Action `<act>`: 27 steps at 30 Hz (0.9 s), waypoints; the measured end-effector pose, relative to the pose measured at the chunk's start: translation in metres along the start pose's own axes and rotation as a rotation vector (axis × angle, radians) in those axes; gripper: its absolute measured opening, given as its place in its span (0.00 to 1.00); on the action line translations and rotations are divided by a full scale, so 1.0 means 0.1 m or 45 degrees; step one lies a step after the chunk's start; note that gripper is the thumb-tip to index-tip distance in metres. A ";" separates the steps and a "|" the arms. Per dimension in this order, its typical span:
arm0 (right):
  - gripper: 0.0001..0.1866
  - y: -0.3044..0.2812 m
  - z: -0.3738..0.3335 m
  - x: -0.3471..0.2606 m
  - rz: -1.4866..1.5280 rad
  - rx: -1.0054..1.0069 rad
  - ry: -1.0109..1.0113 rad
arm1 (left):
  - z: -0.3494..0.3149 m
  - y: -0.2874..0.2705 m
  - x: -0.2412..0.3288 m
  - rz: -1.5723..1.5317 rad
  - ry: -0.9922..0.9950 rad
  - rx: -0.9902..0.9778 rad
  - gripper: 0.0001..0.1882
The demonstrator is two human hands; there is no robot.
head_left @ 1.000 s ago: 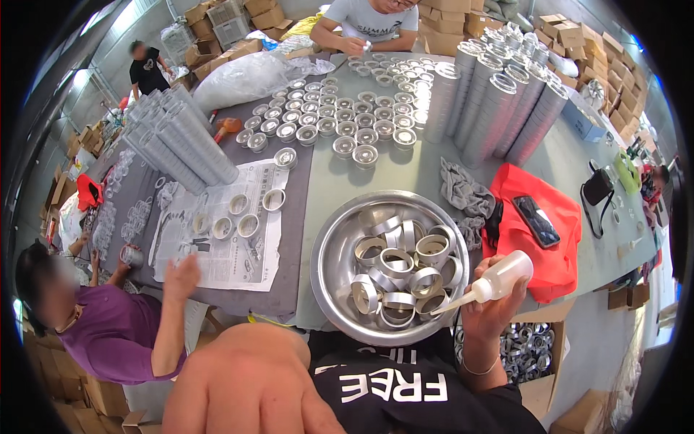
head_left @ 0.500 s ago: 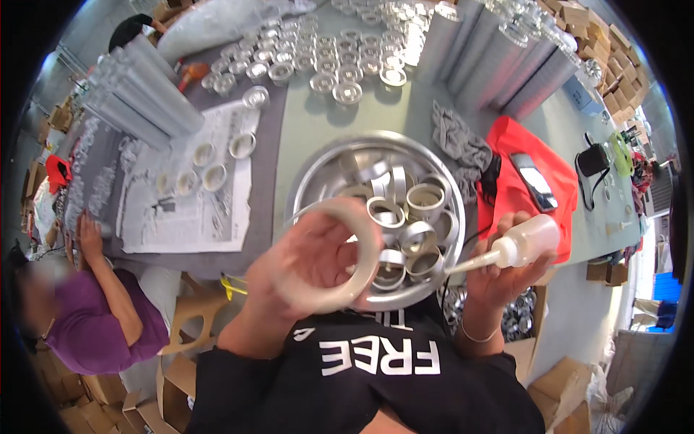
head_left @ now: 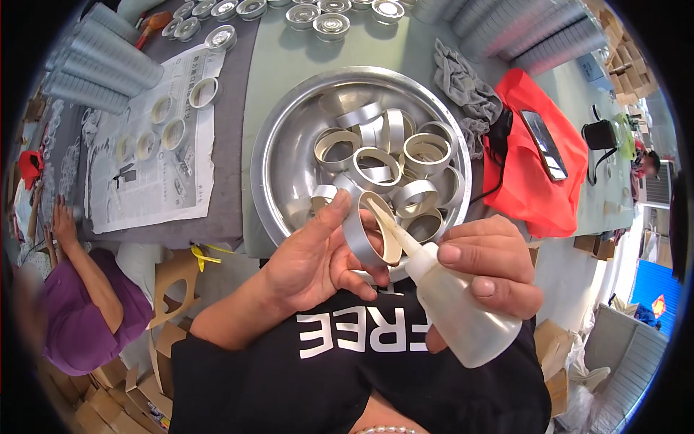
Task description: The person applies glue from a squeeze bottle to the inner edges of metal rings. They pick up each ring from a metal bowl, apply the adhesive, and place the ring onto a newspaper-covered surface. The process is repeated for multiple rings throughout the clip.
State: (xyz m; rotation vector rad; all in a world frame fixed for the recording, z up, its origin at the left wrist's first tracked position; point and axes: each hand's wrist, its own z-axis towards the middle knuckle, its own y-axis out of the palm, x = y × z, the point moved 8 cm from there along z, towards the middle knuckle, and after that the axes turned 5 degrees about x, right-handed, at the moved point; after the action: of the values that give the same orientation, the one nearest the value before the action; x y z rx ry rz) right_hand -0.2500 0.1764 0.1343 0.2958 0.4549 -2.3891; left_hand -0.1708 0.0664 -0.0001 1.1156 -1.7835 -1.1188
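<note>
My left hand grips a silver ring with a cream-coloured inside, tilted on edge over the near rim of a round metal basin. Tipped over in my right hand is a translucent squeeze bottle. Its long nozzle reaches into the ring's opening, close to the inner wall; whether it touches I cannot tell. Several similar rings lie heaped in the basin just beyond both hands. The liquid in the bottle, if any, is hard to make out.
Newspaper with several rings lies left; stacked silver tubes stand behind it. Round metal pieces sit at the back. Right of the basin are a grey cloth, a red cloth and a phone. Another person sits at left.
The ring has turned from facing up to edge-on in my left hand. My right hand has brought the bottle leftward, its nozzle now inside the ring. The view has tipped downward.
</note>
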 end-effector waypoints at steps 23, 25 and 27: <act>0.41 -0.43 -0.55 0.39 0.220 0.663 1.073 | -0.26 0.62 0.45 1.864 1.520 -0.084 0.30; 0.38 -0.44 -0.55 0.52 0.183 0.679 1.187 | -0.26 0.62 0.41 1.886 1.612 -0.110 0.28; 0.35 -0.40 -0.64 0.63 0.249 0.650 1.392 | -0.29 0.65 0.43 2.003 1.688 -0.142 0.26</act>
State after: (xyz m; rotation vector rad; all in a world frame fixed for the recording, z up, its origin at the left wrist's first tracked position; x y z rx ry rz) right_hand -0.3179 0.1941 0.0648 1.8051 0.2365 -1.9216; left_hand -0.1786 0.0341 0.0760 -0.0161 -0.8709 0.4703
